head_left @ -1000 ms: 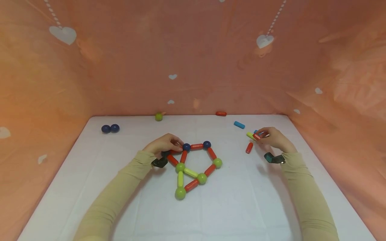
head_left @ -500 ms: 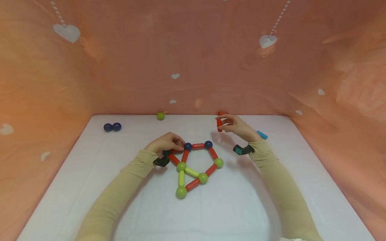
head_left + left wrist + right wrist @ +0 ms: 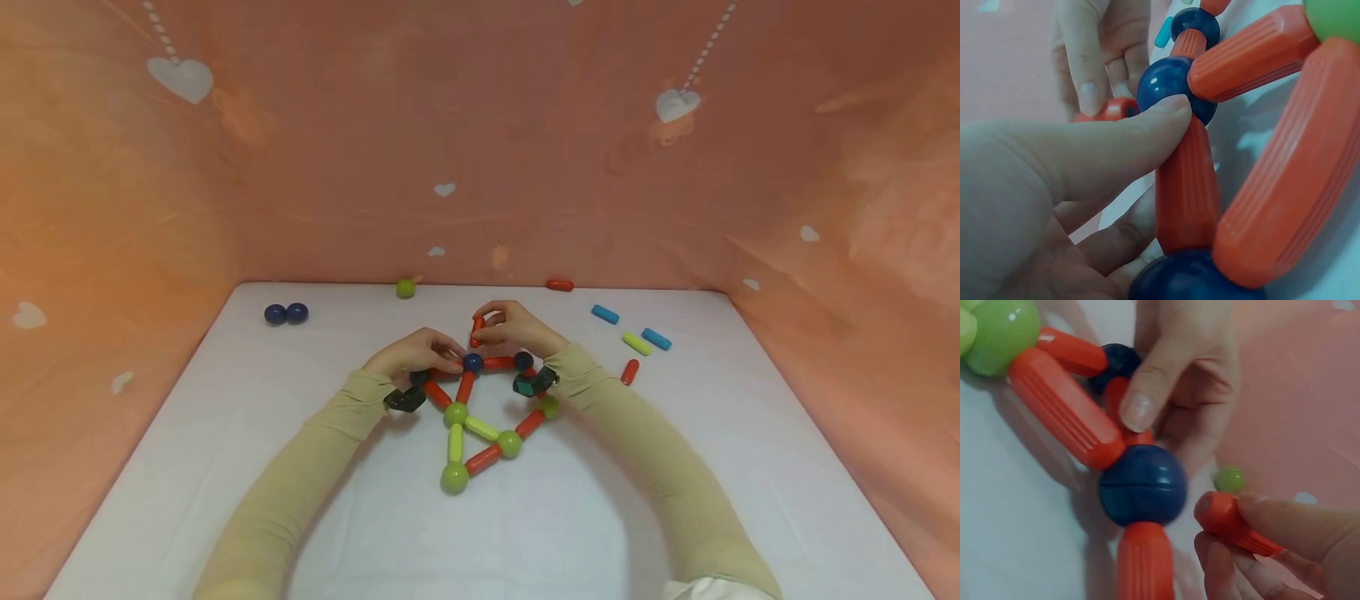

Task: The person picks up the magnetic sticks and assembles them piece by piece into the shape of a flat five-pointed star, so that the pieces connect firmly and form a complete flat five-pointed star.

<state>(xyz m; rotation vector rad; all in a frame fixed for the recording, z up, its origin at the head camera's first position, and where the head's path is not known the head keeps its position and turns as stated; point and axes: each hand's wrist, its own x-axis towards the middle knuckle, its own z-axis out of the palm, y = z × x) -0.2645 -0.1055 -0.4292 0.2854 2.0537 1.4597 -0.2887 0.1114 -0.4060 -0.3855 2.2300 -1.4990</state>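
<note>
My left hand [image 3: 420,352] grips a red magnetic rod [image 3: 1188,194] on the structure's far left side, thumb tip against a blue ball [image 3: 1169,84]. Rods and balls form joined loops lying on the table, with green balls [image 3: 509,444] and yellow-green rods [image 3: 455,443] nearer the front. Just behind that blue ball, my right hand [image 3: 517,327] pinches a loose red rod [image 3: 1225,515] between thumb and fingers. The rod's end faces the ball with a small gap in the right wrist view. My right wrist partly covers the structure's right side in the head view.
On the right lie blue rods [image 3: 605,314], a yellow-green rod [image 3: 637,343] and a red rod [image 3: 630,372]. Another red rod [image 3: 559,285] and a green ball [image 3: 406,288] sit at the back edge. Two dark blue balls [image 3: 287,314] stand back left. Orange cloth walls surround the white table [image 3: 360,533].
My right hand has moved left from the loose rods on the right to behind the structure, carrying a red rod. My left hand keeps its grip in nearly the same place.
</note>
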